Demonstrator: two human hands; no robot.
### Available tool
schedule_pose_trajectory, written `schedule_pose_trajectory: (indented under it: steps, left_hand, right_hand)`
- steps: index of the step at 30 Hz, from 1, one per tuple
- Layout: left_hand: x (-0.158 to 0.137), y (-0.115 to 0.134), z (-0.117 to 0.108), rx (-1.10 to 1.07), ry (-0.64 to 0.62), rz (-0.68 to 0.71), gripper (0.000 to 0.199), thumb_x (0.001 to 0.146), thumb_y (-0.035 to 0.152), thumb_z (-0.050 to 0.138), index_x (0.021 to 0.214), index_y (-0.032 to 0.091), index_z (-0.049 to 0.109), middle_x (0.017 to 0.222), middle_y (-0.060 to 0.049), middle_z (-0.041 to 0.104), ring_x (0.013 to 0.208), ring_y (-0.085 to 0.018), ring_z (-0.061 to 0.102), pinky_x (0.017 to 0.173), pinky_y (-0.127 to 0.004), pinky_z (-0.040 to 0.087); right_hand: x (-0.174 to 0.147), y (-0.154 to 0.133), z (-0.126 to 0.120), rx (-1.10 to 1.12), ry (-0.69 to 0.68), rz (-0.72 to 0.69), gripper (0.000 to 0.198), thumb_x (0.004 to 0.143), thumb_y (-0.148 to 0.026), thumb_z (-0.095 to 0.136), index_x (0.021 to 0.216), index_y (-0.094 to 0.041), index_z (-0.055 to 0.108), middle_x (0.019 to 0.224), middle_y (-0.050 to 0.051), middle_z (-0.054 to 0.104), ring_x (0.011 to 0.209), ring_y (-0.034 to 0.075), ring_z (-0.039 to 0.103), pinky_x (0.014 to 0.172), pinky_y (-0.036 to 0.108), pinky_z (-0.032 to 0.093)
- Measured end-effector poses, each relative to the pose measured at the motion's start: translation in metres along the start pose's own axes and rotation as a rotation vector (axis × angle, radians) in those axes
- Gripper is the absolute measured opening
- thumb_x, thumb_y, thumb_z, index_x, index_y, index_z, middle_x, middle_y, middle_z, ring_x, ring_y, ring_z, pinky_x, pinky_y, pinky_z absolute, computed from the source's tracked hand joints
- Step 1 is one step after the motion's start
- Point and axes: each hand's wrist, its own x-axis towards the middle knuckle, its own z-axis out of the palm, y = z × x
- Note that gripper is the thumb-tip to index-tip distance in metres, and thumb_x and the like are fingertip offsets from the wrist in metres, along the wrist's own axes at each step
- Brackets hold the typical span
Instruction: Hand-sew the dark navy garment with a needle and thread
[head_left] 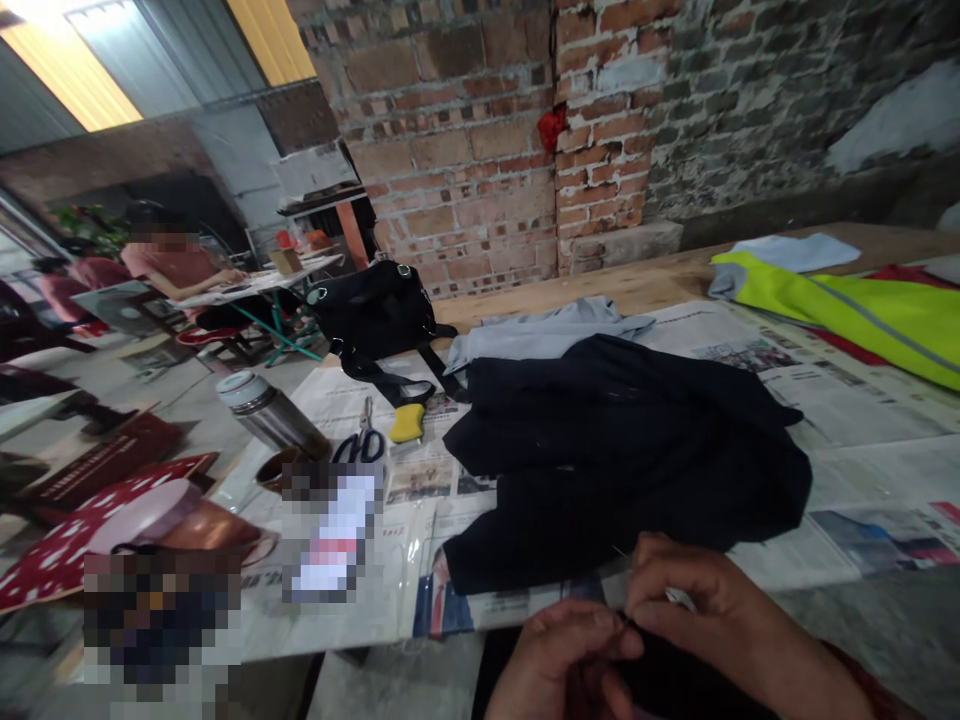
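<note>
Left hand (574, 655) beside right hand (694, 605) (both pinching); dark garment (630, 450) beyond.

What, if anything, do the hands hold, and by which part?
It cannot be told: the left hand and the right hand are close together, hiding anything pinched.

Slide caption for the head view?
Left hand and right hand close together at the near edge of a newspaper-covered table, before a dark garment; scissors and flask at picture left.
</note>
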Motion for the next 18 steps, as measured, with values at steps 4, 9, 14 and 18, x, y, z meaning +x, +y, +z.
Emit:
schedule_pose_trajectory:
  steps: [4, 9, 14, 18]
  left_hand:
    - [0.0, 0.001, -0.002, 0.046, -0.031, -0.014, 0.015, 0.066, 0.021, 0.067, 0.06, 0.008, 0.064, 0.062, -0.005, 0.069, 0.035, -0.008, 0.057, 0.033, -0.014, 0.034]
    - [0.002, -0.007, -0.002, -0.007, -0.008, -0.012, 0.009, 0.067, 0.018, 0.066, 0.064, 0.009, 0.065, 0.06, -0.005, 0.069, 0.032, -0.008, 0.055, 0.031, -0.014, 0.036]
    - [0.002, -0.009, -0.001, -0.026, 0.008, -0.012, 0.009, 0.068, 0.016, 0.063, 0.063, 0.009, 0.066, 0.062, -0.005, 0.07, 0.032, -0.008, 0.056, 0.029, -0.013, 0.037]
    - [0.001, -0.008, -0.003, 0.006, -0.039, -0.043, 0.014, 0.07, 0.018, 0.06, 0.065, 0.007, 0.067, 0.065, -0.007, 0.071, 0.032, -0.008, 0.056, 0.029, -0.014, 0.039]
  right_hand:
    - [0.0, -0.002, -0.002, -0.084, -0.015, -0.053, 0.019, 0.08, -0.032, 0.056, 0.064, -0.023, 0.063, 0.064, -0.001, 0.053, 0.066, 0.013, 0.05, 0.069, 0.028, 0.04]
    - [-0.001, -0.008, -0.003, -0.203, -0.016, -0.124, 0.019, 0.082, -0.029, 0.054, 0.066, -0.024, 0.061, 0.063, -0.001, 0.052, 0.064, 0.012, 0.05, 0.072, 0.031, 0.039]
    - [-0.003, -0.009, -0.004, -0.302, 0.002, -0.217, 0.015, 0.082, -0.024, 0.054, 0.068, -0.023, 0.059, 0.063, -0.002, 0.052, 0.063, 0.011, 0.049, 0.071, 0.031, 0.038]
    - [-0.003, -0.007, -0.005, -0.287, -0.008, -0.221, 0.015, 0.081, -0.023, 0.054, 0.067, -0.024, 0.06, 0.062, -0.002, 0.052, 0.063, 0.012, 0.049, 0.07, 0.031, 0.038]
